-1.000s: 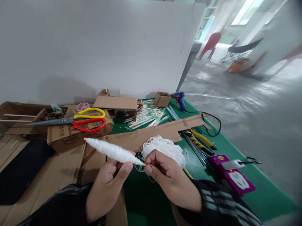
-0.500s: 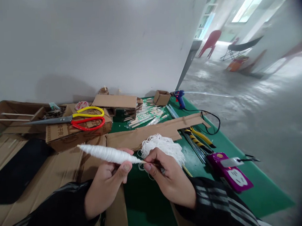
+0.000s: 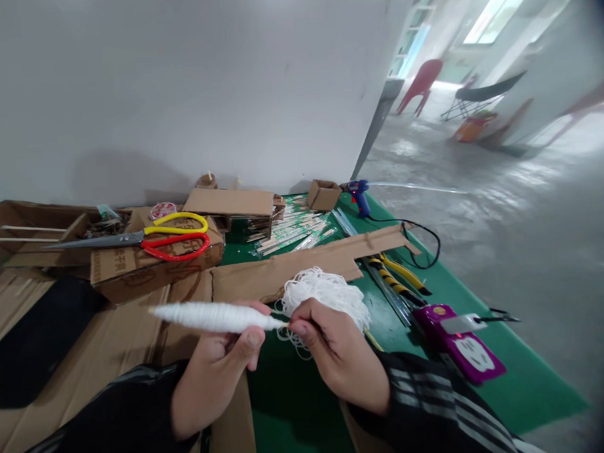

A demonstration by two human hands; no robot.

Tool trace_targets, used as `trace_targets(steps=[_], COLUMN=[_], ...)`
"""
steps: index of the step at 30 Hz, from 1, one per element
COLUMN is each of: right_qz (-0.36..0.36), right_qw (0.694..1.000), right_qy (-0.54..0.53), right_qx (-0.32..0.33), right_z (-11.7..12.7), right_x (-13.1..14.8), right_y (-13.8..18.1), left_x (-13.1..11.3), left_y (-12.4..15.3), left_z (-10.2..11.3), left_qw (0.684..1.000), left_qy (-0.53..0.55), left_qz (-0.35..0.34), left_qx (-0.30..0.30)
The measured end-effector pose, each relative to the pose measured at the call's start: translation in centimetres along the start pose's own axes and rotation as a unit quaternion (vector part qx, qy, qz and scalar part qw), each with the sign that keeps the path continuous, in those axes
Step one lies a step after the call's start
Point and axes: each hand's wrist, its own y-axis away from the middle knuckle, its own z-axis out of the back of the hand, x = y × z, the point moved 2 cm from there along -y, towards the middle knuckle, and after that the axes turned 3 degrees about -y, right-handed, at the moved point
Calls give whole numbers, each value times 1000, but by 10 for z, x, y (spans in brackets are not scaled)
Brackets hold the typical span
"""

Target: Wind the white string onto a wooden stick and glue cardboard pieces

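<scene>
My left hand (image 3: 219, 369) grips a stick wound thick with white string (image 3: 210, 316), which lies nearly level and points left. My right hand (image 3: 338, 362) pinches the string right at the stick's right tip. Behind my right hand a loose tangle of white string (image 3: 329, 293) lies on the green table (image 3: 300, 407). Both forearms wear dark sleeves.
Scissors with yellow and red handles (image 3: 147, 238) lie on a cardboard box (image 3: 133, 267). A long cardboard strip (image 3: 308, 259), wooden sticks (image 3: 292, 232), a blue glue gun (image 3: 358, 194), yellow-black pliers (image 3: 399, 279) and a purple power strip (image 3: 462, 353) surround the hands. A white board stands behind.
The wound stick has tilted from pointing up-left to nearly level, its left tip lower. My right hand has crept closer to the stick's tip.
</scene>
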Motion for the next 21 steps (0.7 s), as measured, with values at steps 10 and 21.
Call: trace_targets(steps=[10,21], right_qz=[14,10], right_qw=[1000,999], right_qy=[-8,21], right_qx=[24,38], right_z=[-1,-2], right_x=[-1,0], right_y=[2,2], left_x=[1,0], left_y=[-1,-1], left_z=[-1,-2], left_qw=[1000,1000], left_qy=[5,1], left_qz=[-2,-11], left_qx=[-8,2])
